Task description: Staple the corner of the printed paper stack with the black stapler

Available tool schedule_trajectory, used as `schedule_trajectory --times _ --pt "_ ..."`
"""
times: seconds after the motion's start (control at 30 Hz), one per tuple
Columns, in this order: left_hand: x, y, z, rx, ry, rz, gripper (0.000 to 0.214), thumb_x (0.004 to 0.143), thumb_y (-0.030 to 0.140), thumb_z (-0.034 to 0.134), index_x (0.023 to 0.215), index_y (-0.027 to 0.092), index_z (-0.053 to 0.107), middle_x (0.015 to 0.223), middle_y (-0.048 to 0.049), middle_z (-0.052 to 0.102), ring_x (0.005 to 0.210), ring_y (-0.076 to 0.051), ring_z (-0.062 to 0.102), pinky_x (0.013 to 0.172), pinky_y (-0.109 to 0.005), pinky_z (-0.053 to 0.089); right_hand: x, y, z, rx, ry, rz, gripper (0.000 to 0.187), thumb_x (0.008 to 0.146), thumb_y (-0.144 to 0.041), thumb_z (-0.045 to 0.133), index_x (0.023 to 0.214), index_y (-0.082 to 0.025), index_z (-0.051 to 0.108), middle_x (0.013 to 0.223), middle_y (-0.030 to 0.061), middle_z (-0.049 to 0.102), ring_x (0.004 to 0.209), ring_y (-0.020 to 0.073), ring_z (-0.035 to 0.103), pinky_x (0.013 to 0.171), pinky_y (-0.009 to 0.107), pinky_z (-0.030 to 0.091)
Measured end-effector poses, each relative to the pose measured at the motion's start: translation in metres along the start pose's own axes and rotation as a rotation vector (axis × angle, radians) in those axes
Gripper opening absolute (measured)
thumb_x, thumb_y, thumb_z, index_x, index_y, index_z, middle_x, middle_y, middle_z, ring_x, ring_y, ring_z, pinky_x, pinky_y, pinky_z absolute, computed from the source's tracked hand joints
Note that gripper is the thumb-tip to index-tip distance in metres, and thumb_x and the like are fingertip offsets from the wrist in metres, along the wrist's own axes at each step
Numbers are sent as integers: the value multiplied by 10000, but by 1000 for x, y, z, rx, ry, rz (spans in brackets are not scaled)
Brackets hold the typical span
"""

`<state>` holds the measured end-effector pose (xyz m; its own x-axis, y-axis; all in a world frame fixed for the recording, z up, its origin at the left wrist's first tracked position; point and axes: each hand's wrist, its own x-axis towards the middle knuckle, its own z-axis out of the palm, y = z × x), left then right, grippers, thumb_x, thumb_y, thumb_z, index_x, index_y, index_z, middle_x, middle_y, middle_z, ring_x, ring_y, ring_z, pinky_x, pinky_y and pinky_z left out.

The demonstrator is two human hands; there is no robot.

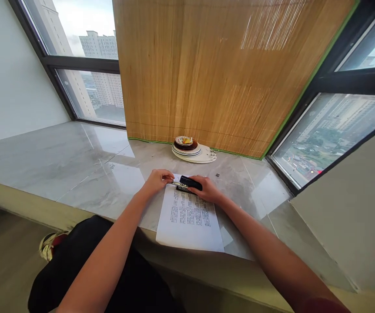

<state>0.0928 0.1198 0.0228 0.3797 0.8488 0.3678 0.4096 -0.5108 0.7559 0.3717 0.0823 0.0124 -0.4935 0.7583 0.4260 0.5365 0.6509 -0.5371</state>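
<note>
A printed white paper sheet (189,217) lies on the grey marble sill (76,161) in front of me. At the paper's top edge rests a black stapler (190,183) with a metal front part. My right hand (209,190) is closed around the stapler from the right side. My left hand (156,179) has curled fingers pinching the stapler's left tip at the paper's top left corner.
A stack of plates (194,152) with a small bowl on top stands behind the paper, against a bamboo blind (220,74). Windows flank the blind on both sides. A small dark bit (217,175) lies on the sill to the right. My black-clad lap (86,261) is below.
</note>
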Motion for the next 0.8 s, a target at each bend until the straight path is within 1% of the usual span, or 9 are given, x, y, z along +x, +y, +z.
schedule_trajectory --times 0.07,0.13,0.2,0.3,0.37,0.53,0.67,0.8 --pt "-1 3 0 68 -18 8 212 796 235 733 978 185 829 912 -52 822 820 -214 749 874 -345 593 0 0 0 -11 -5 -4 375 952 -340 717 1305 -214 706 1215 104 782 1046 269 740 943 398 557" --pt "-2 5 1 118 -40 35 230 815 240 717 1007 193 834 982 -59 828 843 -215 739 885 -346 581 0 0 -1 -14 -12 -3 372 955 -337 711 1308 -221 707 1212 100 782 1039 265 738 932 391 558" --pt "-2 6 1 138 -73 58 211 819 224 703 978 193 838 1002 -66 824 852 -214 732 881 -339 570 0 -1 -2 -14 -14 -1 376 952 -338 709 1310 -221 708 1203 99 784 1036 265 738 931 388 557" --pt "-3 7 1 153 -96 63 191 793 186 717 942 178 837 927 -65 804 816 -209 718 835 -326 557 0 -2 -3 -4 -10 1 385 943 -343 714 1307 -217 709 1197 97 786 1040 267 739 942 388 554" --pt "-3 7 1 169 -107 74 182 784 159 726 928 175 835 918 -63 799 813 -207 712 827 -323 550 0 -2 -4 3 -11 0 386 943 -345 715 1307 -217 708 1208 96 784 1051 268 740 951 388 552" --pt "-2 10 2 207 -123 125 163 784 101 735 885 186 832 947 -57 808 851 -205 720 881 -331 544 0 -2 -4 5 -11 -3 396 945 -354 712 1313 -209 703 1209 98 781 1054 269 739 951 389 552" --pt "-1 11 3 239 -145 186 152 802 94 730 857 202 821 957 -54 808 926 -222 724 955 -360 537 1 -1 -3 -1 -9 -18 383 941 -346 717 1300 -213 709 1196 97 785 1046 266 737 951 388 553" --pt "-1 11 2 277 -163 234 130 815 111 728 823 214 807 937 -55 792 930 -231 700 931 -364 530 1 -1 -3 -10 -8 -27 371 950 -354 705 1295 -216 712 1170 95 788 1025 263 736 924 380 558"
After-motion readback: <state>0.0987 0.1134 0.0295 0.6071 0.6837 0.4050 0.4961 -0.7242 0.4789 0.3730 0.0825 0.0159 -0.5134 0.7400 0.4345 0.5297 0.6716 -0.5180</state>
